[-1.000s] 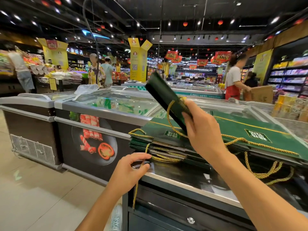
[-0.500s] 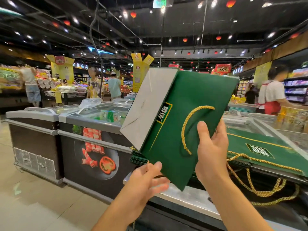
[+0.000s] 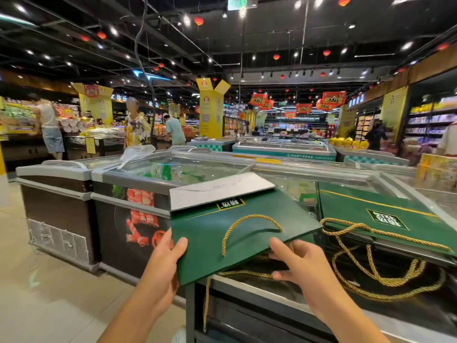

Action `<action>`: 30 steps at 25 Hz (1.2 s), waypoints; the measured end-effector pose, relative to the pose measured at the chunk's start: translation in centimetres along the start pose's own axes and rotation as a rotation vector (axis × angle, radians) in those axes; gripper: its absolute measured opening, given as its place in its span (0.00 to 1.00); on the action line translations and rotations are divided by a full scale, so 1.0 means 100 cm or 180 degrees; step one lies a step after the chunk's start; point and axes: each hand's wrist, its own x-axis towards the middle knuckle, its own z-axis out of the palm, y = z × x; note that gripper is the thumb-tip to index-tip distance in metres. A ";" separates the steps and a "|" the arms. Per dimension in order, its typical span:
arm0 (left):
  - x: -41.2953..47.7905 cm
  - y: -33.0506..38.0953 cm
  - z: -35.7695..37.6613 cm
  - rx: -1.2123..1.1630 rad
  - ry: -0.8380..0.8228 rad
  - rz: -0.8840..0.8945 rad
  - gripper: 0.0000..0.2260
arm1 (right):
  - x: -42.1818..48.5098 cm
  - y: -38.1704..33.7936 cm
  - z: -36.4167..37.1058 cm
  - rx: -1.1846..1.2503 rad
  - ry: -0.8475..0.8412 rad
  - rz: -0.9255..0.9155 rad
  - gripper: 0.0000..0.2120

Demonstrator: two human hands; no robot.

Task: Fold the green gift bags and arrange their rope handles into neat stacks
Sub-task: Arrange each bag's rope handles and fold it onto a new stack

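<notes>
**Set the bag down flat and square**

Held level above the freezer rim (image 3: 259, 289): bag (image 3: 210, 243), pinched along its near edge, thumb on top and fingers beneath, by left hand (image 3: 160, 258) at one corner and right hand (image 3: 296, 262) at the other (grey base flap (image 3: 222, 191) folded over at the far end). Lower evenly, away from the grip, letting neither corner dip. Square up against the stack (image 3: 371, 214) just right of the right hand. Flatten the top rope (image 3: 248, 216) beyond the thumbs before releasing. Watch the loose rope (image 3: 205, 305) dangling under the left hand; probably a snag risk.
</notes>
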 end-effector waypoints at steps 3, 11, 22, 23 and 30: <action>0.008 -0.006 -0.010 0.0238 0.0170 -0.0116 0.13 | -0.003 0.003 -0.010 -0.0290 0.0084 0.0106 0.13; 0.023 -0.018 -0.019 0.0901 0.0375 -0.0084 0.14 | 0.011 0.008 -0.033 -0.1992 0.0644 -0.1735 0.08; 0.038 -0.011 -0.016 0.3480 0.0688 0.0649 0.16 | 0.048 0.051 -0.030 -0.2811 -0.0205 -0.1511 0.18; 0.037 -0.006 -0.013 0.3896 0.0788 0.0948 0.18 | 0.048 0.051 -0.029 -0.2810 -0.0211 -0.1507 0.18; 0.035 0.020 0.062 0.5180 -0.1163 0.1369 0.23 | 0.045 0.050 -0.029 -0.2810 -0.0238 -0.1524 0.18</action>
